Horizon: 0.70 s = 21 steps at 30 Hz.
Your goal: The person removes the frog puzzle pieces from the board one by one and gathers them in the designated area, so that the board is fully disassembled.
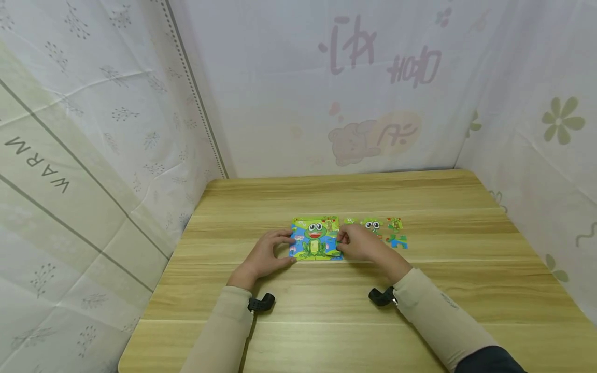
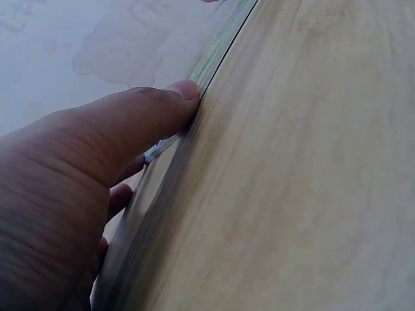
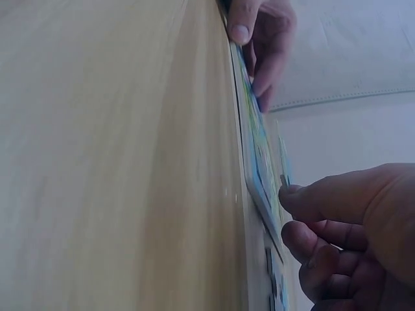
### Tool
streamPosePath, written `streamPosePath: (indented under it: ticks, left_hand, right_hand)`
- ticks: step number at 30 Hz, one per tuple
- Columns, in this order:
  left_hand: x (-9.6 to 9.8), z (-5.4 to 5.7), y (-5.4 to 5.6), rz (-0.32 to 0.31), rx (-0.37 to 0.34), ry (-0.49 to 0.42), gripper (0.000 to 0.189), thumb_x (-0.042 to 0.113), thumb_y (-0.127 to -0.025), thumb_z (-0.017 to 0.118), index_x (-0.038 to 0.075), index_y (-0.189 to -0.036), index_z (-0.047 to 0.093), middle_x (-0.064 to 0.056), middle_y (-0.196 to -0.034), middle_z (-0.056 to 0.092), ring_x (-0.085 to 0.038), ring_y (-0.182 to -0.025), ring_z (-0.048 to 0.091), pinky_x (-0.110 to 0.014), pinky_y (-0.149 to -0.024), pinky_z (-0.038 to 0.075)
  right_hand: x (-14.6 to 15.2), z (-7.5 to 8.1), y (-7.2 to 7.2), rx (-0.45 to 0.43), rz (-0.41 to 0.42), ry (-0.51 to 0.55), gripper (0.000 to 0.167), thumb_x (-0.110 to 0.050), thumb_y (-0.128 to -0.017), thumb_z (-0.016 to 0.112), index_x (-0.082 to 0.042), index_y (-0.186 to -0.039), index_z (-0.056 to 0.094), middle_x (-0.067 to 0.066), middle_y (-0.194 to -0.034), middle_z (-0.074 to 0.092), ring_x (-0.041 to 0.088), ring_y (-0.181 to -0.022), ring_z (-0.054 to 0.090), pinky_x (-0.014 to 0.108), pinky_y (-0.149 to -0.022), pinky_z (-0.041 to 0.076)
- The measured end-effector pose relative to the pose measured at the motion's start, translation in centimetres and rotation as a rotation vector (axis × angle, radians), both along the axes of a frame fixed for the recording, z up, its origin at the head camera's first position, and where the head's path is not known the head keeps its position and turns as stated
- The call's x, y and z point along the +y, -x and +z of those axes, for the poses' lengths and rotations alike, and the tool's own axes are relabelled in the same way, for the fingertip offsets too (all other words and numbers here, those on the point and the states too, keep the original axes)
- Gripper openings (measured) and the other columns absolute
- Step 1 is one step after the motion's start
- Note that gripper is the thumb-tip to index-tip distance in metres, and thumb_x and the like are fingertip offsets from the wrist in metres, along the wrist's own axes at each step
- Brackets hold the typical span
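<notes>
A square jigsaw puzzle (image 1: 315,243) with a smiling green frog on a blue and green scene lies flat on the table. My left hand (image 1: 267,254) rests at its left side, thumb at the near corner and the other fingers spread along the edge. The left thumb (image 2: 155,107) touches the board's edge in the left wrist view. At the puzzle's right edge, my right hand (image 1: 358,242) pinches a thin puzzle piece (image 3: 285,159) between thumb and fingers. That piece stands up from the board in the right wrist view; its picture is mostly hidden.
Several puzzle pieces lie right of the board, partly behind the right hand: one with frog eyes (image 1: 372,225), one with a tree (image 1: 395,223), one blue and green (image 1: 398,241). The wooden table (image 1: 308,321) meets patterned cloth walls (image 1: 280,103) behind and at both sides.
</notes>
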<state>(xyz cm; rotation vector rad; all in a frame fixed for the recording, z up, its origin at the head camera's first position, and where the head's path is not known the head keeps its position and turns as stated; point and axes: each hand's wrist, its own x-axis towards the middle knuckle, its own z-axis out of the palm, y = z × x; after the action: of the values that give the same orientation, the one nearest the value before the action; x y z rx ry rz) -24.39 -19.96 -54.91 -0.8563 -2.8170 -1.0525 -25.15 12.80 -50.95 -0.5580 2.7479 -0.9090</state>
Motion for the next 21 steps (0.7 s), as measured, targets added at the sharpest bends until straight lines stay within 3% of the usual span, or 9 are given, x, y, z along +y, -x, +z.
streamPosePath:
  ticks: [21]
  left_hand:
    - [0.1, 0.3, -0.1, -0.016, 0.008, -0.003, 0.033, 0.034, -0.089, 0.087, 0.022, -0.118, 0.077, -0.002, -0.156, 0.053, -0.030, -0.146, 0.043, -0.058, -0.120, 0.034]
  right_hand:
    - [4.6, -0.6, -1.0, 0.006, 0.014, 0.012, 0.012, -0.009, -0.094, 0.078, -0.014, -0.092, 0.067, -0.001, -0.081, 0.060, 0.015, -0.075, 0.056, 0.033, -0.068, 0.050]
